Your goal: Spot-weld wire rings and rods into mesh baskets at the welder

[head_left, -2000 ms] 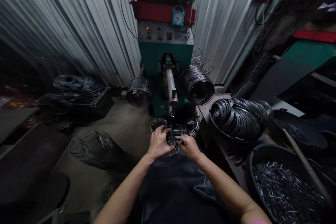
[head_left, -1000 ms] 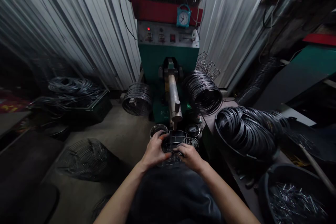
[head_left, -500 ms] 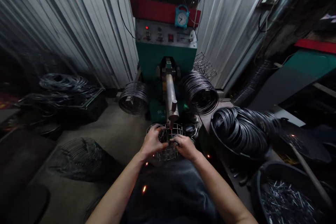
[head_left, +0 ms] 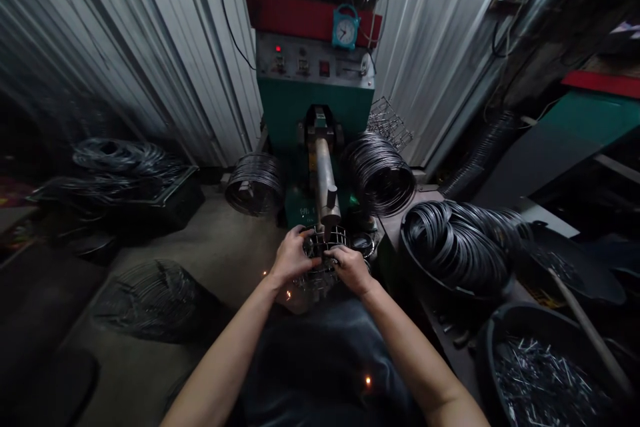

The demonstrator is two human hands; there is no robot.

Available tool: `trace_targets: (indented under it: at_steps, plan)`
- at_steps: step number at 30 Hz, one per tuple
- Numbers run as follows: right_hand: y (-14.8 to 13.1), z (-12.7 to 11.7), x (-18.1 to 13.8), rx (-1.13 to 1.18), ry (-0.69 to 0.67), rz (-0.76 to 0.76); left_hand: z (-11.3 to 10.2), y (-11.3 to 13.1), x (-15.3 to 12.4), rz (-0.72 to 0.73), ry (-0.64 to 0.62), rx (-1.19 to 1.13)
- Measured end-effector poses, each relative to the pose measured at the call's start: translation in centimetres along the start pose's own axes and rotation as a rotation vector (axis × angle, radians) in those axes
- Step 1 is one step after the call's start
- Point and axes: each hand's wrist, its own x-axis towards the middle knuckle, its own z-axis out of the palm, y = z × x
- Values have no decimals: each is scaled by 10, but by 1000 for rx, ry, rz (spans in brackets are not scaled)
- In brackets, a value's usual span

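Observation:
A round wire basket (head_left: 320, 280) of metal rods sits under the tip of a spot welder's arm (head_left: 327, 180). My left hand (head_left: 293, 255) is closed on the basket's left side, fingers over the rim and thumb toward the middle. My right hand (head_left: 351, 268) pinches at the basket's right side, close below the electrode tip; whether a separate small wire is in those fingers is hidden. Sparks fly low, one over the dark apron (head_left: 330, 353) on my lap.
The green welding machine (head_left: 315, 103) stands ahead, a blue clock (head_left: 345, 30) on its front. Wire ring coils hang at left (head_left: 254, 183) and right (head_left: 380, 173). A tub of wire rings (head_left: 457, 250) and a bin of short rods (head_left: 545, 373) stand at right, a wire bundle (head_left: 150, 300) at left.
Both hands and the basket have shifted slightly up and toward the machine. The sparks have changed place, one now over the apron at right. The view has tilted slightly.

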Motion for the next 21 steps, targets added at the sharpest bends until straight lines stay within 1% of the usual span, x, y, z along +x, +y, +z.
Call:
trace_targets:
  at_steps: [4, 5, 7, 9, 11, 14, 18, 21]
  plan:
    - [-1, -2, 3, 25, 13, 14, 0, 1, 6, -39, -57, -26]
    - [-1, -2, 2, 53, 43, 6, 0, 2, 6, -50, -70, -30]
    - [1, -3, -4, 126, 148, 4, 2, 1, 6, -65, -77, -35]
    - [6, -3, -12, 189, 266, 39, 4, 0, 5, -66, -54, -36]
    - [13, -4, -17, 228, 325, 91, 6, -1, 6, -40, -25, -29]
    - [22, -3, -15, 260, 328, 130, 4, -2, 12, -2, -20, -9]
    - [25, -1, -4, 254, 331, 147, 0, -2, 26, -38, -67, -1]
    - [24, -1, 2, 246, 322, 154, -1, -3, 33, -50, -76, 1]
